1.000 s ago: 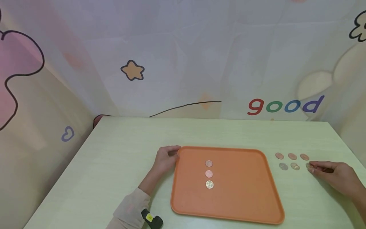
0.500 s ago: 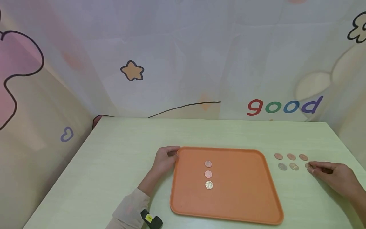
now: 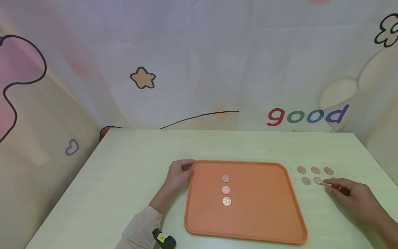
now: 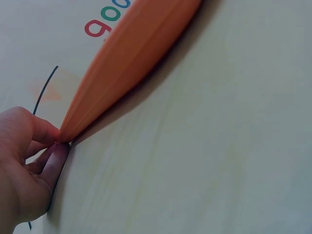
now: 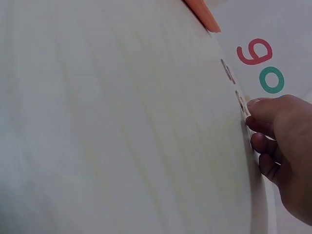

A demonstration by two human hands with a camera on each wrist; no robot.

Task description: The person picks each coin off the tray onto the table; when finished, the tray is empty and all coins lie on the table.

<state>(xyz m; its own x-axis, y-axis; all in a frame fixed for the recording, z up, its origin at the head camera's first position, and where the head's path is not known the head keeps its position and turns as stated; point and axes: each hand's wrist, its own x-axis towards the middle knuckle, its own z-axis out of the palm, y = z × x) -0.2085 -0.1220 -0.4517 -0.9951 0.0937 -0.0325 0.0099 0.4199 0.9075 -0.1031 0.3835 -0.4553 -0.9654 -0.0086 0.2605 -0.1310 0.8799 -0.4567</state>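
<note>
My left hand [image 3: 179, 174] pinches the far left corner of an orange tray [image 3: 264, 221]; in the left wrist view, finger and thumb meet at its rim. On the tray, three coins form a column: two coppery, and a shiny pale coin [image 3: 226, 201] nearest me. To the tray's right lie two rows of coins on the table. The far row has three coppery coins, including a middle copper coin [image 3: 315, 170]. My right hand [image 3: 356, 199] has its bent fingertips at the edge of the near row's middle coin [image 3: 318, 181]. Whether they pinch a coin I cannot tell.
A silvery coin [image 3: 306, 181] lies at the left end of the near row. The right-end coin is mostly hidden behind my fingers. A patterned cloth wall [image 3: 199, 69] stands behind the pale table [image 3: 140, 148]. A black strap device [image 3: 164, 239] sits at my left sleeve.
My right hand has moved left and slightly nearer me, from the near row's right-end coin to its middle coin. My left hand stays at the tray's corner.
</note>
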